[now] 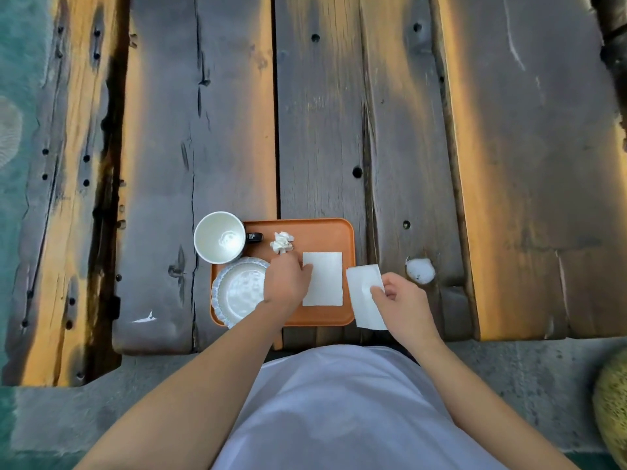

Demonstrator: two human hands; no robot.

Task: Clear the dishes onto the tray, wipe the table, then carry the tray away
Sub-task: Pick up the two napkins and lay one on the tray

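Note:
An orange tray (325, 232) lies at the near edge of a dark plank table (407, 130). On it stand a white mug (220, 237) with a black handle, a white plate (239, 291) with a blue patterned rim, a crumpled white tissue (282, 242) and a flat stack of white napkins (322, 279). My left hand (286, 279) rests on the tray at the stack's left edge, fingertips touching it. My right hand (402, 300) pinches a single white napkin (366, 296) just off the tray's right side, a little above the table.
A small white crumpled lump (420, 270) sits on the table right of the tray. Gaps and bolt holes run between the rough planks. A grey bench plank (509, 378) lies below the table edge, with a round yellow-green object (612, 405) at far right.

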